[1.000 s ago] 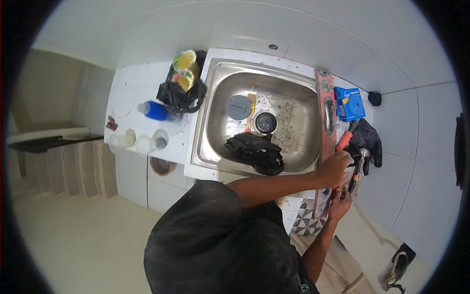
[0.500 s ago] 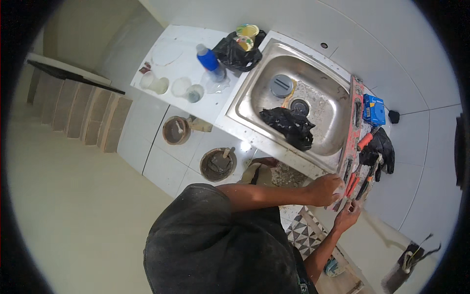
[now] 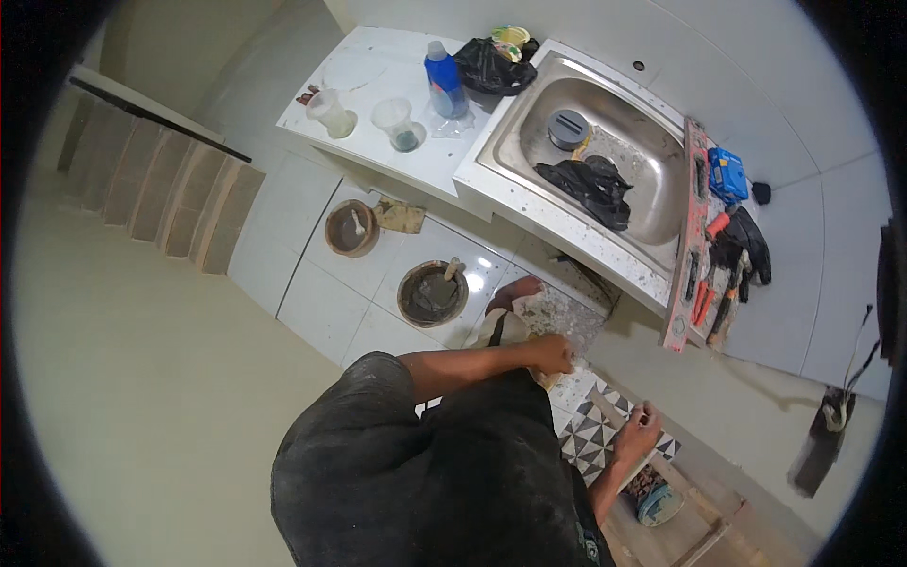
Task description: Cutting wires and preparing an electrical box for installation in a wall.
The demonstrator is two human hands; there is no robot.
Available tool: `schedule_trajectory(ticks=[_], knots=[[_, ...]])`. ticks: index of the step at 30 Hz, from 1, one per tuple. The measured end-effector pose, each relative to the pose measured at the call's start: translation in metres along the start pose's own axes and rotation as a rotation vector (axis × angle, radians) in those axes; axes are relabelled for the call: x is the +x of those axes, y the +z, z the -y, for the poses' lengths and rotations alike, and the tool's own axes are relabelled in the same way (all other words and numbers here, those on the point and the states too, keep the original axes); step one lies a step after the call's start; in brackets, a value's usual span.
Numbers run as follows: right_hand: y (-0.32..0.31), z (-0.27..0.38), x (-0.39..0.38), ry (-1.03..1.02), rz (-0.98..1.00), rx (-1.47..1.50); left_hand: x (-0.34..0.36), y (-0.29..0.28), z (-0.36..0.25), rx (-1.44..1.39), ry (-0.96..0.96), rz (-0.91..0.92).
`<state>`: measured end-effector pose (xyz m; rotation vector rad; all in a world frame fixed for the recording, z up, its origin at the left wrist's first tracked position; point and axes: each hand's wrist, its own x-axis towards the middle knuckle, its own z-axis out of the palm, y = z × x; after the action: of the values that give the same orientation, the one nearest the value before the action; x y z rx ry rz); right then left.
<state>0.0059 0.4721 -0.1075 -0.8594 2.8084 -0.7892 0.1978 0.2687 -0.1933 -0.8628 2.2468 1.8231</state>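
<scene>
My left hand (image 3: 550, 354) is closed in a fist over my knee, next to a speckled patch of floor; whatever it might hold is hidden. Lower right, my right hand (image 3: 640, 431) hovers above black-and-white patterned tiles (image 3: 586, 442), its fingers curled toward the thumb. Anything in that pinch is too small to make out. Both hands are apart from the counter. Beyond them, a red spirit level (image 3: 693, 236) lies along the sink's right edge. Red-handled pliers (image 3: 702, 302), other hand tools and a black glove (image 3: 752, 248) lie beside it.
The steel sink (image 3: 652, 180) contains a black plastic bag (image 3: 590, 192) and a grey round lid (image 3: 568, 129). A blue bottle (image 3: 444, 85) and plastic cups (image 3: 331, 113) stand on the white counter. Two mortar bowls (image 3: 433, 293) sit on the floor. Wires hang from the right wall.
Both hands have drawn back from the counter's front corner by the spirit level. The left moved left, the right down and slightly left. The view has shifted a little.
</scene>
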Motion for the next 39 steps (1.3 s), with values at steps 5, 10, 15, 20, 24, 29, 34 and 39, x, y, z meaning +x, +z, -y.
schedule_trajectory(ticks=[5, 10, 15, 20, 24, 29, 34, 39], knots=[[-0.003, -0.016, -0.032, -0.054, 0.037, -0.041, 0.004, 0.017, 0.033, 0.261, -0.108, 0.114], [-0.011, -0.015, -0.046, -0.065, -0.053, 0.034, 0.011, 0.021, 0.023, 0.309, 0.043, 0.105], [-0.011, -0.019, -0.06, 0.032, -0.05, -0.068, 0.02, 0.011, -0.025, 0.359, 0.137, 0.157], [-0.013, -0.02, -0.068, 0.114, -0.105, 0.044, 0.025, -0.005, -0.085, 0.248, 0.157, 0.191], [-0.008, -0.019, -0.073, 0.183, -0.162, 0.091, 0.033, -0.023, -0.126, 0.189, 0.238, 0.127], [0.005, -0.015, -0.072, 0.259, -0.234, 0.141, 0.069, -0.046, -0.173, 0.171, 0.439, -0.055], [0.01, 0.004, -0.048, 0.304, -0.257, 0.154, 0.112, -0.08, -0.201, -0.031, 0.431, -0.102], [0.007, 0.031, -0.008, 0.349, -0.285, 0.163, 0.175, -0.118, -0.22, 0.118, 0.46, -0.191]])
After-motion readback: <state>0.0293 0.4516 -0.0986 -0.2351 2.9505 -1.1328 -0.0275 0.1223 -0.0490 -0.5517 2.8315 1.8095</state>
